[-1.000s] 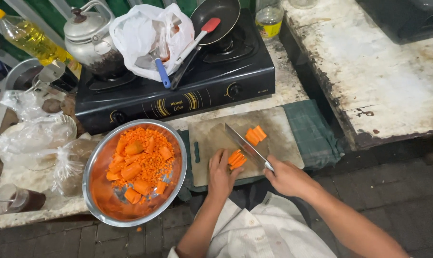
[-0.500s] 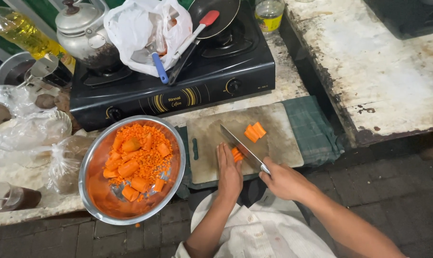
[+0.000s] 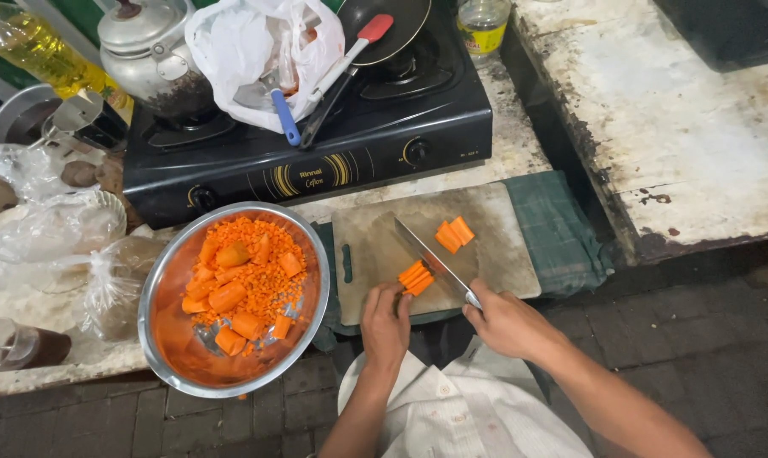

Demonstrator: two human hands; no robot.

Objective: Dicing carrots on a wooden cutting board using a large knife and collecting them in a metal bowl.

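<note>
A low stone bench, pale and mottled with stains, runs across the upper part of the view and carries a black two-burner gas stove. To the right, set apart by a dark gap, stands a second slab with a worn, whitish top, chipped and darkened along its edges. A green checked cloth lies spread over the front of the bench. Below, the floor is paved with dark grey-brown bricks laid in rows. At the top left a strip of green wall shows behind the bench. The light is even and soft, without hard shadows.
</note>
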